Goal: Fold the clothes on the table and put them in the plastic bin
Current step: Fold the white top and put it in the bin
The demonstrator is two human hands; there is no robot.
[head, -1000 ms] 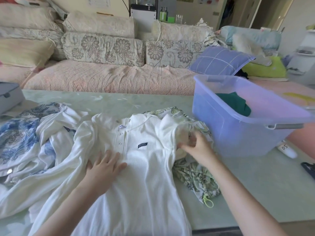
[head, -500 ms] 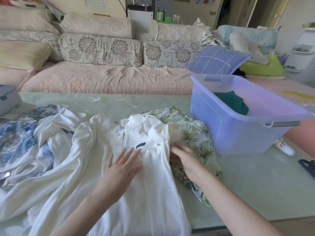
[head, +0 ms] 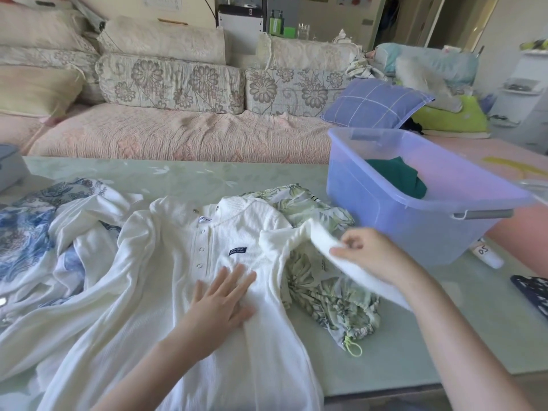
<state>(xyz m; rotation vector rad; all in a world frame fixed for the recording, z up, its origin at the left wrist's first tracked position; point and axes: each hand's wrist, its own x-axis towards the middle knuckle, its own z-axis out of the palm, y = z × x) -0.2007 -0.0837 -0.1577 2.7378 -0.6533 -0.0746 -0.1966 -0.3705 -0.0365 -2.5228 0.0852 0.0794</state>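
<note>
A white ribbed button shirt (head: pixel 178 292) lies face up on the table, collar away from me. My left hand (head: pixel 221 304) rests flat on its chest, fingers apart, just below a small dark label. My right hand (head: pixel 367 256) pinches the shirt's right sleeve (head: pixel 323 243) and holds it stretched out to the right above a green leaf-print garment (head: pixel 323 289). The translucent purple plastic bin (head: pixel 415 229) stands at the right, with a dark green folded cloth (head: pixel 397 176) inside.
A blue-and-white patterned garment (head: pixel 26 229) and more white cloth lie heaped at the left. A small white bottle (head: pixel 486 255) and a dark patterned object (head: pixel 533 295) sit right of the bin. A grey box (head: pixel 9 167) is at the far left. A sofa runs behind the table.
My right hand took hold of the bunched sleeve and drew it out to the right. My left hand slid up and right across the shirt's chest.
</note>
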